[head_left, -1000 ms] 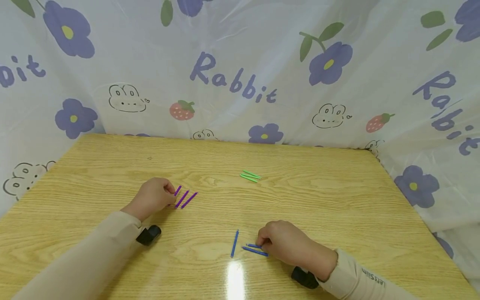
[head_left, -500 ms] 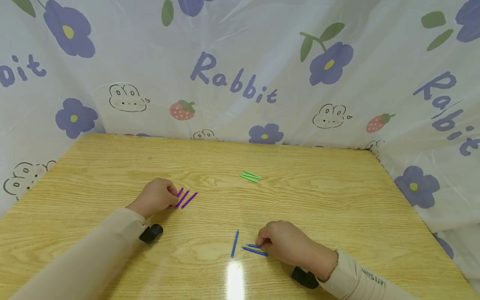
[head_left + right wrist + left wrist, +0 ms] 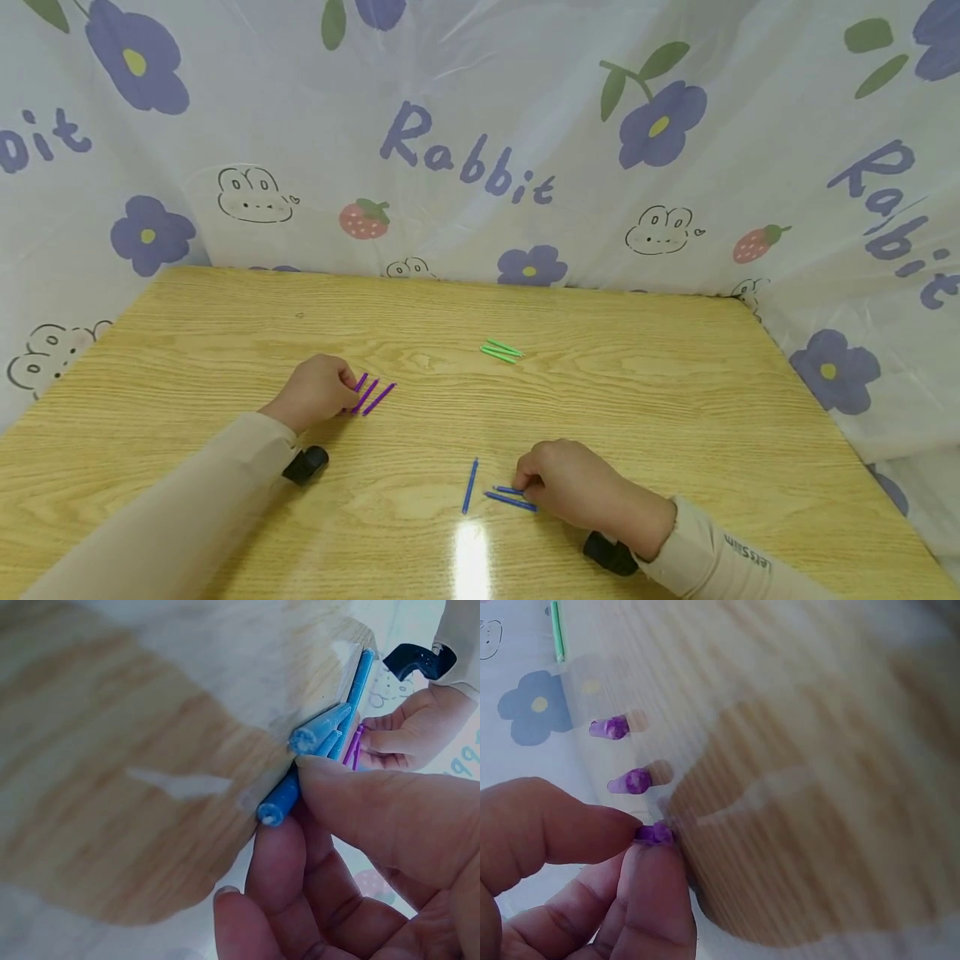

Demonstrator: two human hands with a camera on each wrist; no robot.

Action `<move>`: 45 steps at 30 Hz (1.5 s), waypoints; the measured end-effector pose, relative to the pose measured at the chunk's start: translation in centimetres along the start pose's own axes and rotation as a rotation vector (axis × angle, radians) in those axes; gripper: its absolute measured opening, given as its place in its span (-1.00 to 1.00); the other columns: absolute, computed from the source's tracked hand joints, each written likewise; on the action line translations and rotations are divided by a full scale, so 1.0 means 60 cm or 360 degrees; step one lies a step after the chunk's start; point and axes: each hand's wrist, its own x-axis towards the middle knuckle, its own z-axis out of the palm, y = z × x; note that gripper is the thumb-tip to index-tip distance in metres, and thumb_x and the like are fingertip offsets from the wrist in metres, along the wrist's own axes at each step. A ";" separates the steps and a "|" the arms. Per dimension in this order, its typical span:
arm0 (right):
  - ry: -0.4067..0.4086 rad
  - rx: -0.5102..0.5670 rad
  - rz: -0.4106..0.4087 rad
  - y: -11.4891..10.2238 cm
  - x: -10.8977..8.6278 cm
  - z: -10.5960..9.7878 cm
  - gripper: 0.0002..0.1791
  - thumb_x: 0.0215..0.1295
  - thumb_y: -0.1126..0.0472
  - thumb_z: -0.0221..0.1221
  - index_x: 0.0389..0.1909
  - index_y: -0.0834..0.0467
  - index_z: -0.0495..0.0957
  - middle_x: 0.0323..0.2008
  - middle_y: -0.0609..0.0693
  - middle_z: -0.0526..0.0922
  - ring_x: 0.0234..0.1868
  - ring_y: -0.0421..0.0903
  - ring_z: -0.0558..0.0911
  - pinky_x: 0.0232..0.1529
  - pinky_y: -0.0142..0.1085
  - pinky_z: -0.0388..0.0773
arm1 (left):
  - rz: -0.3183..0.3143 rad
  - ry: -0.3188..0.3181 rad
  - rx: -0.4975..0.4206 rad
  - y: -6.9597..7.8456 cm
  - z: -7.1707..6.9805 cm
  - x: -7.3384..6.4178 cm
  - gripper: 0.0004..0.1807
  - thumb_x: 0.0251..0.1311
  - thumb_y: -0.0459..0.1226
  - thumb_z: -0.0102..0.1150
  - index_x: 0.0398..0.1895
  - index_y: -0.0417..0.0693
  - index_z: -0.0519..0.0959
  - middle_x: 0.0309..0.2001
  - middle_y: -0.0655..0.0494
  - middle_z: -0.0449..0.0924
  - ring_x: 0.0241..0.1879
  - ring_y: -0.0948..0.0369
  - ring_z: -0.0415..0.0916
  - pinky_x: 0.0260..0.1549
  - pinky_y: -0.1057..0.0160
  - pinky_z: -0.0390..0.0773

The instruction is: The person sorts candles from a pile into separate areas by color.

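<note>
In the head view my left hand is at the left of three slim purple sticks that look like birthday candles. Its thumb and fingers pinch the leftmost purple candle, which lies roughly parallel to the other purple candles. Nearer the front, my right hand pinches one blue candle between thumb and fingers. Just beside it on the table lies a second blue candle. Further left, a third blue candle points away from me. The hands hide part of both held candles.
Three green candles lie close together toward the back of the wooden table. A patterned white curtain hangs behind it and along both sides. Black wrist devices sit under both forearms.
My left hand has shifted slightly right with the purple candle, bringing it closer to the other two. The right hand and the blue candles stay where they were.
</note>
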 end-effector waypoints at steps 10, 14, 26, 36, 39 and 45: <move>-0.0009 0.0034 0.0006 0.001 -0.001 -0.004 -0.83 0.04 0.38 0.18 -0.45 0.05 0.64 -0.44 -0.18 0.62 -0.47 -0.39 0.45 -0.46 -0.48 0.40 | -0.0004 -0.0013 0.0005 0.001 0.001 0.005 -0.92 -0.06 -0.43 0.12 -0.45 -0.29 0.47 -0.53 0.03 0.46 -0.54 0.18 0.32 -0.60 0.30 0.32; -0.0018 0.0046 0.0007 0.001 -0.002 -0.006 -0.83 0.05 0.38 0.18 -0.45 0.04 0.64 -0.45 -0.20 0.61 -0.48 -0.39 0.44 -0.46 -0.48 0.40 | -0.0004 -0.0016 0.0017 0.001 0.001 0.007 -0.93 -0.04 -0.43 0.12 -0.45 -0.27 0.47 -0.52 0.03 0.46 -0.54 0.18 0.33 -0.60 0.30 0.33; -0.0020 0.0055 0.0006 0.002 -0.002 -0.005 -0.84 0.05 0.37 0.18 -0.45 0.04 0.64 -0.45 -0.20 0.61 -0.49 -0.40 0.44 -0.47 -0.48 0.40 | -0.0014 -0.0025 0.0018 0.005 0.001 0.003 -0.96 -0.02 -0.42 0.11 -0.47 -0.23 0.47 -0.52 0.03 0.47 -0.53 0.18 0.33 -0.58 0.30 0.33; -0.0014 0.0042 0.0009 0.000 -0.002 -0.004 -0.85 0.04 0.37 0.20 -0.45 0.04 0.64 -0.46 -0.20 0.61 -0.49 -0.40 0.45 -0.47 -0.48 0.39 | 0.0002 0.0000 0.0022 0.003 0.000 0.001 -0.94 -0.02 -0.37 0.11 -0.46 -0.20 0.48 -0.51 0.05 0.44 -0.51 0.17 0.31 -0.55 0.28 0.32; -0.0013 0.0049 0.0010 0.000 -0.002 -0.004 -0.85 0.05 0.37 0.20 -0.45 0.05 0.64 -0.46 -0.19 0.61 -0.49 -0.40 0.45 -0.47 -0.49 0.40 | -0.0005 -0.0003 0.0020 0.004 -0.003 -0.002 -0.94 -0.01 -0.37 0.10 -0.45 -0.20 0.47 -0.50 0.05 0.43 -0.51 0.17 0.30 -0.55 0.28 0.31; -0.0017 0.0054 0.0005 0.000 -0.002 -0.003 -0.84 0.05 0.38 0.19 -0.44 0.04 0.64 -0.45 -0.18 0.62 -0.47 -0.39 0.47 -0.46 -0.49 0.40 | -0.0019 0.0006 -0.0014 0.005 -0.010 -0.006 -0.87 0.01 -0.35 0.09 -0.36 -0.23 0.47 -0.41 -0.01 0.47 -0.46 0.14 0.35 -0.50 0.25 0.36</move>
